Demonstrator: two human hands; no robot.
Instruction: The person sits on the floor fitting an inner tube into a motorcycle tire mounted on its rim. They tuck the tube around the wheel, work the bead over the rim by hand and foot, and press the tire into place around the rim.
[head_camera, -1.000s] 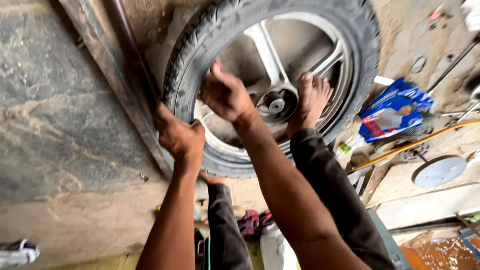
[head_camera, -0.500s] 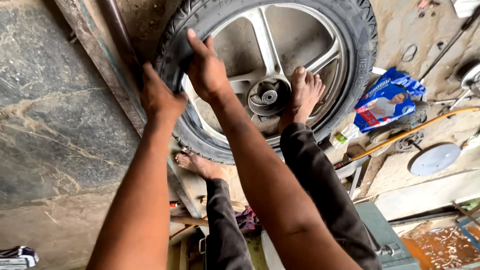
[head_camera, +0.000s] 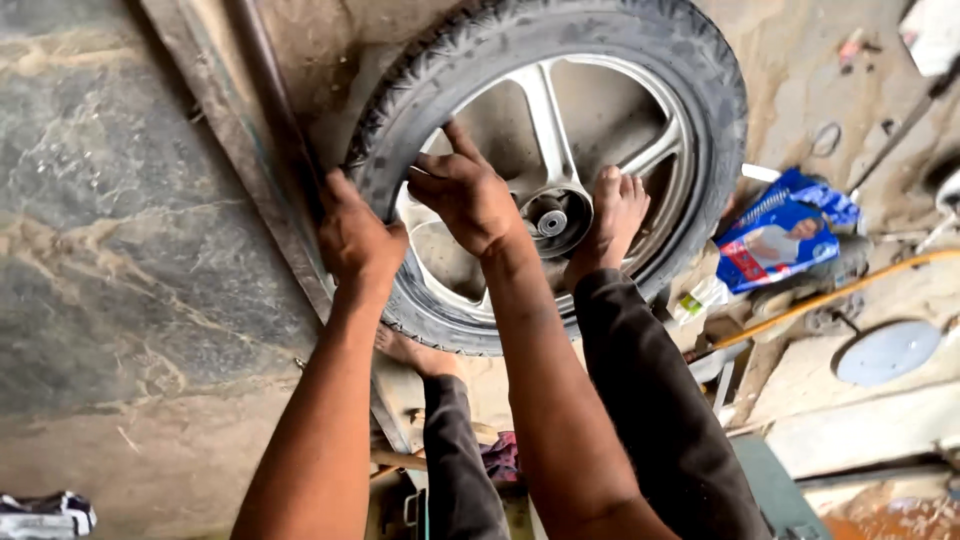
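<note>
1. The left hand (head_camera: 355, 235) is closed over the near-left edge of the black tyre (head_camera: 700, 90), fingers curled around the rubber where it meets the rim, gripping it
2. The right hand (head_camera: 465, 195) sits just beside the left, on the inner side of the same stretch of tyre; its fingers are spread and half bent, pressing on the tyre's inner edge and the silver spoked wheel (head_camera: 545, 110), with nothing separate held in it
3. The wheel lies flat on the dirty floor directly under and beyond both hands, its hub (head_camera: 550, 220) just to the right of the right hand
4. A bare foot (head_camera: 615, 215) rests on the spokes right of the hub, close to the right hand; another bare foot (head_camera: 405, 350) sits at the tyre's near edge, below the left hand
5. Well to the right of the hands lie a blue packet (head_camera: 785, 235), a yellow hose (head_camera: 830, 295) and a round grey disc (head_camera: 885, 350)
</note>
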